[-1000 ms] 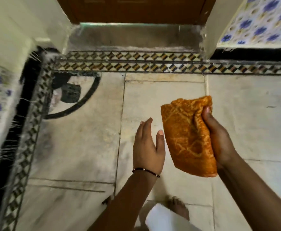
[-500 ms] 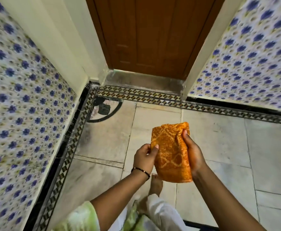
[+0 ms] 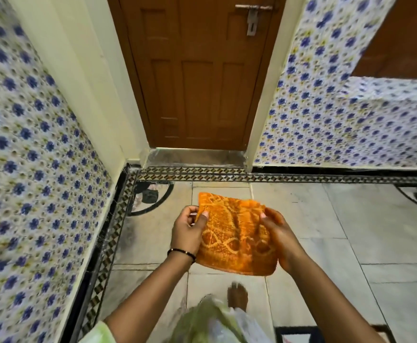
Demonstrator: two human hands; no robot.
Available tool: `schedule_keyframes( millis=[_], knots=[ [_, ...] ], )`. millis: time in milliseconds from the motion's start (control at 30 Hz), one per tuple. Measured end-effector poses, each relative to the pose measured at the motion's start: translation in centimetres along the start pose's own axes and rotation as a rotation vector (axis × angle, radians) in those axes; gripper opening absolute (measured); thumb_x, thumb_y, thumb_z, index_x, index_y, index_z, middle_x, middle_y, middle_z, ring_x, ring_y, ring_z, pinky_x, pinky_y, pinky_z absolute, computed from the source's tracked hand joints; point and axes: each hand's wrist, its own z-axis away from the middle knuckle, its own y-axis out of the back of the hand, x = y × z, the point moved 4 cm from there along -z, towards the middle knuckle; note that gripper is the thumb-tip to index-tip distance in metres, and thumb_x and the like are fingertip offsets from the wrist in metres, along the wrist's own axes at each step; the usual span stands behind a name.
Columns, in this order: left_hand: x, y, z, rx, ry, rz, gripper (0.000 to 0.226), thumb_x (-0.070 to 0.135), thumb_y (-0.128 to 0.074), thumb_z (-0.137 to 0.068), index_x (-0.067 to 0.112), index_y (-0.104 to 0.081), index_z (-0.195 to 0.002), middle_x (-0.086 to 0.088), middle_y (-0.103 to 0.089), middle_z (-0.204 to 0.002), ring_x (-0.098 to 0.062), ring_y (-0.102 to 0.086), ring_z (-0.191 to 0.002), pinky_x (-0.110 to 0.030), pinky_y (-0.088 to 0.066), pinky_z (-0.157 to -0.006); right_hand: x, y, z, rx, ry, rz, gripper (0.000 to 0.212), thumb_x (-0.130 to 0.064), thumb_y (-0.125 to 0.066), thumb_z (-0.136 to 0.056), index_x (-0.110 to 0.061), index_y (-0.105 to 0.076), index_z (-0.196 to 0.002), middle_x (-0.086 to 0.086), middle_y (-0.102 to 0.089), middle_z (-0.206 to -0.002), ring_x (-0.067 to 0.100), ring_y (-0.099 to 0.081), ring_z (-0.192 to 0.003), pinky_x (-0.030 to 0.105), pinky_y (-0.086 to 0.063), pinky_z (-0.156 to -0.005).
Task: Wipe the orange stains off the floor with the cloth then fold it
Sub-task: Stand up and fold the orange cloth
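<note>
An orange patterned cloth [image 3: 234, 236] is held up in the air above the pale marble floor [image 3: 338, 224], spread out flat between both hands. My left hand [image 3: 187, 230] pinches its left edge near the top corner, thumb on the front. My right hand [image 3: 278, 238] grips its right edge, fingers curled round it. No orange stain shows on the floor tiles in view.
A brown wooden door [image 3: 197, 75] stands shut straight ahead behind a grey threshold [image 3: 192, 156]. Blue-flowered tiled walls [image 3: 29, 157] close in left and right. A patterned black border [image 3: 276, 178] edges the floor. My bare foot [image 3: 237, 297] is below the cloth; a dark mat [image 3: 299, 334] lies bottom right.
The view has risen from near the floor to standing height. My left hand came to the cloth and took its left edge; the cloth has been spread wider between both hands.
</note>
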Motion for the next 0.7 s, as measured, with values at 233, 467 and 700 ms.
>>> schedule_keyframes(
  millis=[233,467,700],
  knots=[
    [3.1,2.7,6.2,-0.111,0.12,0.059,0.034,0.03,-0.054,-0.094,0.012,-0.049,-0.122,-0.012,-0.06,-0.117,-0.028,-0.058,-0.107,-0.047,-0.047,-0.096,-0.1,0.8,7.4,0.102,0.123,1.151,0.05,-0.047,-0.056,-0.091,-0.04,-0.04,-0.138,0.006,-0.05,-0.136,0.029,-0.05,-0.117,0.044,-0.047,-0.094],
    [5.1,0.3,12.6,-0.056,0.235,0.196,0.021,0.025,-0.05,-0.096,0.009,-0.053,-0.109,-0.014,-0.063,-0.099,-0.03,-0.061,-0.095,-0.047,-0.049,-0.092,0.2,-4.2,18.2,-0.388,0.373,0.861,0.075,-0.042,-0.075,-0.078,-0.034,-0.034,-0.141,-0.01,-0.049,-0.135,0.011,-0.053,-0.112,0.022,-0.047,-0.084],
    [7.1,-0.2,18.0,-0.015,0.229,0.425,0.016,0.021,-0.053,-0.095,0.009,-0.057,-0.085,-0.006,-0.055,-0.065,-0.02,-0.055,-0.062,-0.032,-0.048,-0.065,2.5,-2.7,22.3,-0.179,0.648,0.498,0.039,-0.03,-0.046,-0.1,-0.043,-0.041,-0.136,-0.018,-0.06,-0.113,0.002,-0.056,-0.107,0.015,-0.045,-0.088]
  ],
)
